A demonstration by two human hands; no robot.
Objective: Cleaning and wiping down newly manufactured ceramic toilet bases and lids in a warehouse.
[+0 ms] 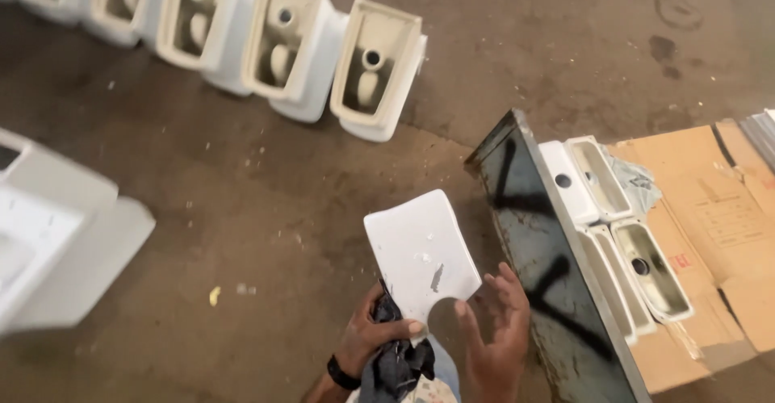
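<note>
Head view: white ceramic lid (421,254) pinched in left grip (373,334) with dark rag (395,363), open right grip (496,334) alongside.

head cam | 1 view | looks steeply down | hands (436,342) close, slightly blurred

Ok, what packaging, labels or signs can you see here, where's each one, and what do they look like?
Flattened cardboard box: on the floor at right, under white ceramic pieces; brown, with dark printed marks and a small red mark.
Dark panel: upright beside the cardboard, right of the right hand; black spray-painted strokes.
No screens.
</note>
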